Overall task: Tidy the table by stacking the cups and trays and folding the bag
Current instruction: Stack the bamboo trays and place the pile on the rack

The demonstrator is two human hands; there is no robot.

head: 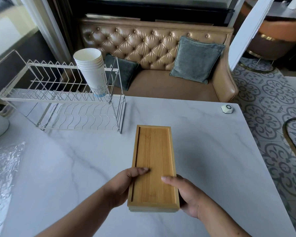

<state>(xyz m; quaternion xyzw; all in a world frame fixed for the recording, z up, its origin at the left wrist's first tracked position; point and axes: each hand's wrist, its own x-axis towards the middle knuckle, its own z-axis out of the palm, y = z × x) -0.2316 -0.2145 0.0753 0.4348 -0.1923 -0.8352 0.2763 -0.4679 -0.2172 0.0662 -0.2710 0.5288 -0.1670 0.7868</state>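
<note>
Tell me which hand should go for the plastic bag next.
Left, probably. The plastic bag lies at the table's left edge, on the left hand's side. The right hand sits across the stacked trays and would have to cross over.

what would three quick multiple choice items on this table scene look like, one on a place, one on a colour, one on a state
1. Where does the stack of paper cups stand?
A. on the upper shelf of the wire rack
B. on the sofa
C. inside the tray

2. What colour are the bamboo trays?
A. white
B. honey brown
C. grey

3. How are the trays held?
A. by one hand only
B. untouched on the table
C. by the left hand and right hand, one at each long side

Answers: 1 A, the cups stand among the rack's top wires; 2 B, the wood is warm brown; 3 C, both thumbs rest on the top tray.
</note>
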